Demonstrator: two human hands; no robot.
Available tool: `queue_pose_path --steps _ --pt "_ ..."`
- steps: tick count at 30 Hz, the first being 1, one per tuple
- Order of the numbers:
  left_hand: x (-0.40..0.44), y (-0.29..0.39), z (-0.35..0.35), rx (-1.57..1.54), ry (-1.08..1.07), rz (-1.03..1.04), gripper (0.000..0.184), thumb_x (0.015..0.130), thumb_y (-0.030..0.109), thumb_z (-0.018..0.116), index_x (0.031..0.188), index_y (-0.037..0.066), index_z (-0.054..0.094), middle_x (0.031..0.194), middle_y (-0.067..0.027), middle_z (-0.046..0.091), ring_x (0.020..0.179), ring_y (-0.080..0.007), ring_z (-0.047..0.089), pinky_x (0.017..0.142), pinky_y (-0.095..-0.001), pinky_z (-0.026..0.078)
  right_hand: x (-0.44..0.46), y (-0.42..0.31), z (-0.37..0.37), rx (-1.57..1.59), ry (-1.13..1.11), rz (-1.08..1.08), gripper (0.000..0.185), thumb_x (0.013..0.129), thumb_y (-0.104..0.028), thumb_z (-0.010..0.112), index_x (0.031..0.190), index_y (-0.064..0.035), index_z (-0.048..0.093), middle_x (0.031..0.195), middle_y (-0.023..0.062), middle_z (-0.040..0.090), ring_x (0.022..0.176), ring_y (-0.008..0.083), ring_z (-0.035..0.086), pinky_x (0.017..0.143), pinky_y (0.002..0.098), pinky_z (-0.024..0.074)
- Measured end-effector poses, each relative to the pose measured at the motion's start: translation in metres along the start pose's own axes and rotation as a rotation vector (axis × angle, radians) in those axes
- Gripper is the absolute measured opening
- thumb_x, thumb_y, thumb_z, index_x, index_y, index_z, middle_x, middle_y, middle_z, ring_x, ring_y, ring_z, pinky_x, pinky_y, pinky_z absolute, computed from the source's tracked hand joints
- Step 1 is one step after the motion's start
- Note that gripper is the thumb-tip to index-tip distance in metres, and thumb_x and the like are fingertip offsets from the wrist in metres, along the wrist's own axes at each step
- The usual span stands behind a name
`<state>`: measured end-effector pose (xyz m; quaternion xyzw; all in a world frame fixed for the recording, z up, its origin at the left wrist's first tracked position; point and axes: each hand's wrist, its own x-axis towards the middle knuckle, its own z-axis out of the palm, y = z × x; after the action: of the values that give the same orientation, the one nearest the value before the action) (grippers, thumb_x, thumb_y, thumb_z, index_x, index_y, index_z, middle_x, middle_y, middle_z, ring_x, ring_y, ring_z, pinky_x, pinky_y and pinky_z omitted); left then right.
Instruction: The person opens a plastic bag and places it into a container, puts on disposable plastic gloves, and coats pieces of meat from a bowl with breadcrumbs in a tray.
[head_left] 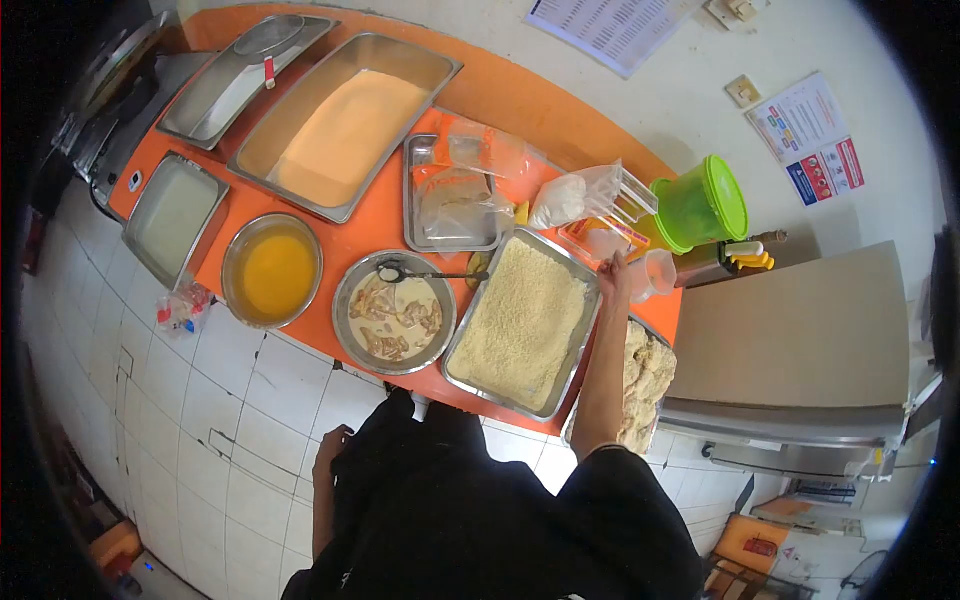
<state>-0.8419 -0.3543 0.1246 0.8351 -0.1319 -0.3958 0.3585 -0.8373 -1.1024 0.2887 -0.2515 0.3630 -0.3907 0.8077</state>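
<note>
My right hand (613, 278) reaches over the right edge of a metal tray of pale, crumbly flour (520, 320). Its fingers are bunched together beside a clear plastic cup (655, 272) and a packet with orange and yellow print (605, 238); whatever they grip is too small to make out. Under my right forearm, a second tray holds coated, lumpy pieces (645, 385). My left hand (332, 447) hangs at my side, away from the table, loosely open with nothing visible in it. Left of the flour, a steel bowl (343, 335) contains meat pieces in milky liquid, with a black-handled spoon (400, 273) across it.
A bowl of yellow liquid (275, 270) and deep metal pans (340, 140) occupy the left of the orange table. Plastic bags lie on a small tray (415, 225) at the back. A lidded green bucket (700, 205) stands near knives with yellow handles (755, 260). To the right is a large appliance (800, 330).
</note>
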Motion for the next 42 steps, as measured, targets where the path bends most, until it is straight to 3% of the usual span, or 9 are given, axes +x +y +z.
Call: queue_pose_path --steps 3,10,18,21,27,33,37,40,42 --pt "0.003 0.062 -0.03 0.285 0.067 0.047 0.022 0.087 0.01 0.055 0.108 0.005 0.063 0.093 -0.0203 0.069 0.089 -0.0354 0.067 0.078 -0.0415 0.053 -0.063 0.011 -0.004 -0.007 0.024 0.024 0.01 0.091 -0.011 0.065 0.095 -0.0066 0.058 0.067 0.0005 0.056 0.058 0.0106 0.052 0.053 0.0241 0.0421" --pt "-0.018 0.279 -0.083 -0.377 -0.174 0.348 0.027 0.094 0.014 0.059 0.117 -0.001 0.059 0.102 -0.0124 0.068 0.095 -0.0228 0.066 0.087 -0.0343 0.05 -0.245 0.059 0.01 -0.099 -0.217 0.273 0.021 0.097 -0.019 0.055 0.111 -0.0044 0.059 0.096 0.0045 0.064 0.078 0.015 0.06 0.064 0.0281 0.0477" --pt "0.008 0.329 -0.022 -1.186 -0.362 0.106 0.034 0.097 0.022 0.058 0.124 0.002 0.054 0.114 -0.0089 0.062 0.104 -0.0156 0.06 0.091 -0.0301 0.047 -0.355 0.118 0.026 -0.751 -0.618 0.469 0.028 0.095 -0.01 0.055 0.122 -0.0029 0.057 0.106 0.0055 0.066 0.094 0.0139 0.062 0.079 0.0297 0.05" --pt "0.017 0.319 -0.028 -0.552 -0.347 0.348 0.034 0.095 0.02 0.062 0.123 0.001 0.055 0.111 -0.0082 0.064 0.099 -0.0143 0.062 0.085 -0.0285 0.05 -0.369 0.132 0.038 -0.823 -0.701 0.274 0.027 0.093 -0.004 0.058 0.119 -0.0024 0.057 0.104 0.0061 0.066 0.093 0.013 0.061 0.079 0.0278 0.0495" --pt "0.005 0.323 -0.028 -0.558 -0.089 0.3 0.026 0.089 0.01 0.067 0.112 0.0 0.062 0.091 -0.0052 0.068 0.08 -0.0084 0.064 0.065 -0.0218 0.05 -0.379 0.128 0.049 -0.776 -0.358 0.192 0.038 0.093 -0.008 0.061 0.128 -0.0058 0.047 0.112 0.0093 0.063 0.099 0.0132 0.06 0.083 0.0272 0.0491" --pt "-0.012 0.326 -0.05 -0.61 0.038 0.205 0.02 0.087 0.011 0.067 0.104 0.0 0.066 0.076 -0.0053 0.067 0.063 -0.0071 0.06 0.054 -0.0228 0.045 -0.387 0.126 0.049 -0.76 -0.815 0.395 0.08 0.09 -0.037 0.067 0.147 -0.0147 0.016 0.133 0.0134 0.047 0.123 0.0236 0.048 0.1 0.0407 0.0429" --pt "-0.018 0.317 -0.056 -0.502 0.272 0.208 0.018 0.087 0.011 0.068 0.1 -0.001 0.066 0.078 -0.0064 0.067 0.064 -0.009 0.061 0.055 -0.0243 0.046 -0.388 0.125 0.049 -0.465 -0.851 0.566 0.073 0.091 -0.016 0.065 0.146 -0.0135 0.018 0.133 0.0121 0.047 0.122 0.0249 0.049 0.1 0.0402 0.0419" --pt "-0.031 0.317 -0.055 -0.478 0.28 0.203 0.021 0.089 0.011 0.067 0.105 -0.002 0.063 0.088 -0.0076 0.069 0.067 -0.0116 0.063 0.056 -0.0265 0.048 -0.382 0.137 0.046 -1.045 -0.891 0.11 0.034 0.086 0.004 0.056 0.12 -0.0008 0.058 0.125 0.0107 0.057 0.108 0.0154 0.059 0.088 0.0293 0.0494" --pt "-0.037 0.321 -0.055 -0.752 0.188 0.21 0.029 0.091 0.011 0.066 0.116 0.0 0.058 0.091 -0.0057 0.068 0.063 -0.008 0.061 0.053 -0.0222 0.046 -0.378 0.134 0.05 -1.004 -0.756 0.229 0.026 0.087 0.005 0.056 0.112 0.0003 0.062 0.117 0.009 0.061 0.103 0.0143 0.061 0.086 0.0288 0.0503"
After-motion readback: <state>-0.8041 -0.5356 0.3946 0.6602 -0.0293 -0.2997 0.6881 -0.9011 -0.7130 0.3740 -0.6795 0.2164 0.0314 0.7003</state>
